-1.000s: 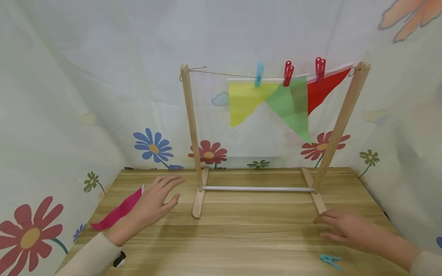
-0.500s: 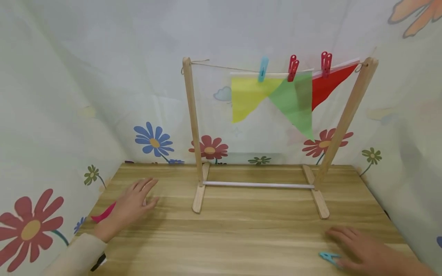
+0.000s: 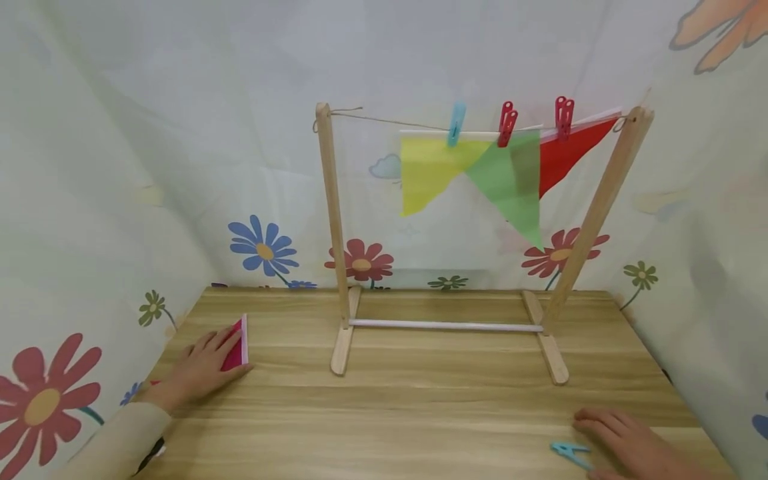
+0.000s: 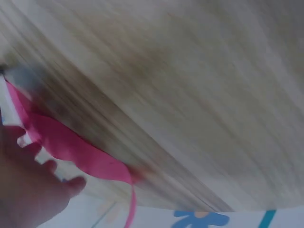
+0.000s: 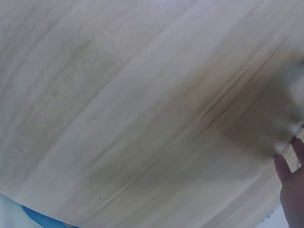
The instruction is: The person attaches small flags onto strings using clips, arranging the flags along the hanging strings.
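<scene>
On the left of the table lies a pink pennant (image 3: pixel 236 355) with a white top edge; it curves in the left wrist view. My left hand (image 3: pixel 201 368) is over it with fingers apart, covering its middle; whether the fingertips touch the cloth I cannot tell. At the lower right, my right hand (image 3: pixel 637 441) hovers low with relaxed fingers, beside a light-blue clothespin (image 3: pixel 567 451). Its thumb is near the clothespin's legs, with no grip on it visible. In the right wrist view only a few fingers show at the edge.
A wooden stand (image 3: pixel 336 220) with a string (image 3: pixel 393 121) is at the back. Yellow (image 3: pixel 423 170), green (image 3: pixel 519 180) and red (image 3: pixel 564 157) pennants hang there from a blue clothespin (image 3: pixel 456 125) and red clothespins (image 3: pixel 507 125). A flowered curtain (image 3: pixel 180 133) surrounds the table (image 3: pixel 390 413).
My left hand has moved left and down onto the pink pennant. My right hand has come down toward the loose light-blue clothespin. The hanging pennants stay as they were.
</scene>
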